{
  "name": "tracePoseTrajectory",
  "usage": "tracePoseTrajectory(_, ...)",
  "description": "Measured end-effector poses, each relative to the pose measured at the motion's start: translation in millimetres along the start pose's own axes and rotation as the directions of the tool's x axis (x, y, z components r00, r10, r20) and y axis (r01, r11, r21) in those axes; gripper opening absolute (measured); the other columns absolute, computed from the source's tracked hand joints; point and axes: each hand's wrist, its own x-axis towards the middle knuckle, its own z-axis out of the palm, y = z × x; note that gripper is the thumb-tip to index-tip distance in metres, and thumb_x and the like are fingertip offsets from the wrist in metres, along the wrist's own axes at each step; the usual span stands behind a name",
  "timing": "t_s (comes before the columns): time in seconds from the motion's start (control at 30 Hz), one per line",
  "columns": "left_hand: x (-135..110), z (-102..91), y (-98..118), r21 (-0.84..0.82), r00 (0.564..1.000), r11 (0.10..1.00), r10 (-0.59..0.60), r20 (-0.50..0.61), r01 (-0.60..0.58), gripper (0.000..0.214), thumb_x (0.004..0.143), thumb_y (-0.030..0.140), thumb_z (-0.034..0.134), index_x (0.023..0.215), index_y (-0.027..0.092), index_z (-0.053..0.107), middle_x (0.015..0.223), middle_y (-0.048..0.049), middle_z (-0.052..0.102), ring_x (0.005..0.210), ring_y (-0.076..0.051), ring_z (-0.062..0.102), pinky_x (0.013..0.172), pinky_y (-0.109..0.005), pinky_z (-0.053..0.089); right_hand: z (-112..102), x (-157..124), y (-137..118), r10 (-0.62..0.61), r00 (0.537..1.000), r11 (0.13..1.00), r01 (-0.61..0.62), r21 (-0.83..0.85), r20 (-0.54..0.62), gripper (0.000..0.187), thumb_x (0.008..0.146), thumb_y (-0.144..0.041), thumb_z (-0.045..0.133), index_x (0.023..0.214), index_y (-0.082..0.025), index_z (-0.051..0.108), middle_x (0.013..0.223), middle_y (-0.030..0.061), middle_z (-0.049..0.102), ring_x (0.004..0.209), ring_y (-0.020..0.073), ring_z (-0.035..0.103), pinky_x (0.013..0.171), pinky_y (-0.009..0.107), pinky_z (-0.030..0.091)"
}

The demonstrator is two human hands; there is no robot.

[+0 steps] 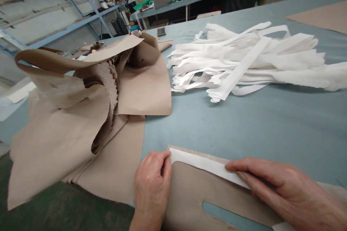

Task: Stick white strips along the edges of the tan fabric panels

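Open tabletop (271, 126) short of white strips (244, 65); brown sheets (67, 126) block left.

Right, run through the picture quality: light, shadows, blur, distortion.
Head view: soft, fairly even light on the table; head view: dark shadow in the folds of the brown sheets, fainter under the white strips; head view: background shelving softer than the left hand; head view: shelving lines slant, perhaps from camera tilt and a wide lens.

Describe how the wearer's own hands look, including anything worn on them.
Both the left hand and the right hand are bare human hands: no gloves, and no ring, watch or bracelet shows. No sleeve or cuff is in view, and I see no markings or cables on either.
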Motion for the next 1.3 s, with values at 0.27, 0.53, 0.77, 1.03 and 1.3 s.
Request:
tracePoseTrajectory(0.27, -1.0, 1.9, 0.2, 0.015, 1.000, 1.000, 0.006, 0.008, -0.006, 0.017, 0.095, 0.018, 0.052, 0.089, 0.020, 0.067, 0.077, -0.0006, 0.068, 0.071, -0.016, 0.064, 0.069, -0.028, 0.050, 2.1, -0.8, 1.4, -0.016, 1.000, 1.000, 0.016, -0.013, -0.007, 0.036, 0.083, -0.024, 0.045, 0.086, -0.032, 0.080, 0.081, -0.0035, 0.078, 0.064, 0.0168, 0.075, 0.056, 0.018, 0.059)
tracePoseTrajectory(0.53, -1.9, 1.6, -0.3, 0.004, 1.000, 1.000, 0.006, -0.004, -0.006, 0.016, 0.095, 0.017, 0.053, 0.090, 0.021, 0.068, 0.077, -0.0002, 0.068, 0.072, -0.015, 0.065, 0.069, -0.027, 0.050, 1.0, -2.5, 1.8, -0.033, 0.999, 0.999, 0.033, -0.028, -0.011, 0.036, 0.085, -0.023, 0.045, 0.088, -0.032, 0.079, 0.082, -0.0052, 0.078, 0.065, 0.0157, 0.075, 0.058, 0.017, 0.060)
tracePoseTrajectory(0.77, -2.0, 2.1, 0.2, 0.015, 1.000, 1.000, 0.002, -0.005, -0.002, 0.018, 0.094, 0.018, 0.051, 0.089, 0.021, 0.068, 0.076, -0.0001, 0.067, 0.071, -0.015, 0.064, 0.068, -0.028, 0.050, 2.5, -5.3, 3.4, -0.032, 0.999, 0.999, 0.031, -0.035, -0.013, 0.036, 0.086, -0.024, 0.044, 0.088, -0.032, 0.079, 0.082, -0.0041, 0.079, 0.066, 0.0167, 0.075, 0.057, 0.018, 0.060)
tracePoseTrajectory(1.03, -1.8, 2.0, 0.4, 0.035, 1.000, 0.999, 0.006, -0.007, -0.006, 0.016, 0.094, 0.017, 0.053, 0.089, 0.021, 0.068, 0.076, 0.0000, 0.068, 0.071, -0.015, 0.064, 0.068, -0.028, 0.049, 4.1, -5.2, 4.4, -0.084, 0.996, 0.994, 0.082, -0.068, -0.028, 0.035, 0.086, -0.022, 0.044, 0.090, -0.032, 0.077, 0.081, -0.0062, 0.078, 0.064, 0.0147, 0.075, 0.056, 0.018, 0.059)
tracePoseTrajectory(1.3, -4.1, 4.8, 0.9, 0.031, 1.000, 0.999, 0.019, 0.022, -0.019, 0.015, 0.095, 0.016, 0.053, 0.093, 0.020, 0.068, 0.080, -0.0010, 0.066, 0.076, -0.016, 0.062, 0.074, -0.029, 0.047, 3.5, -3.9, 0.0, -0.120, 0.993, 0.989, 0.118, -0.088, -0.012, 0.034, 0.086, -0.018, 0.044, 0.091, -0.030, 0.075, 0.079, -0.0059, 0.077, 0.063, 0.0141, 0.073, 0.054, 0.019, 0.057)
